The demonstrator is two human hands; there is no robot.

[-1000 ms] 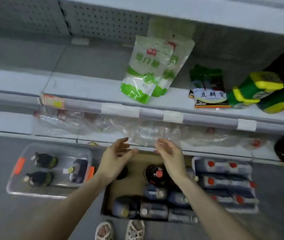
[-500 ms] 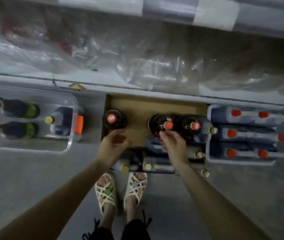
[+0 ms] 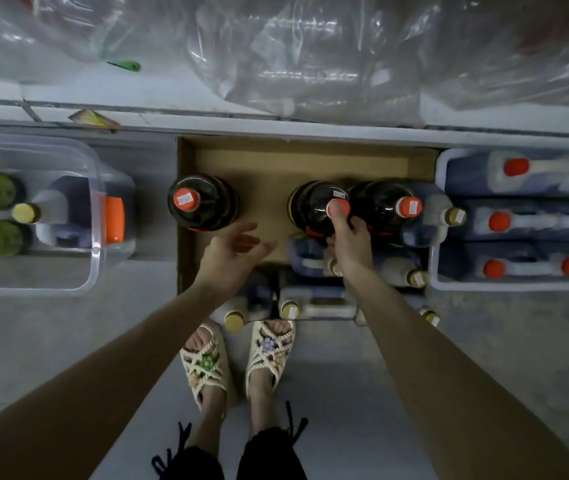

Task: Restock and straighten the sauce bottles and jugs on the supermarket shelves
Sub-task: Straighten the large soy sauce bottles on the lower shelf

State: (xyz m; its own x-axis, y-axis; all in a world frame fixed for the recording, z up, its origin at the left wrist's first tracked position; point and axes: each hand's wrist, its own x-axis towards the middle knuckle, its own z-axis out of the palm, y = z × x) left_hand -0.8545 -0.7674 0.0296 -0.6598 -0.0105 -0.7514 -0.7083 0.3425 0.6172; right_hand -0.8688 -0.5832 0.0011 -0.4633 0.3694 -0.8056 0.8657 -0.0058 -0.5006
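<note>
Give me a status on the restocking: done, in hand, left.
Done: little shows; the cardboard box has a bare patch, but the shelf in view holds only plastic wrap. In hand: the right hand grips the middle dark bottle by its top; the left hand is open beside it. Left: two more dark bottles, the jugs in the box, the white crate and the clear bin.

A grey concrete floor (image 3: 535, 341) spreads from 3 through 6 to 9 o'clock. At 12 o'clock a pale shelf (image 3: 172, 95) runs across, draped in crumpled clear plastic (image 3: 310, 46) that catches dull glints. A yellowish scrap (image 3: 92, 117) lies at 10 o'clock. The light is dim.
</note>
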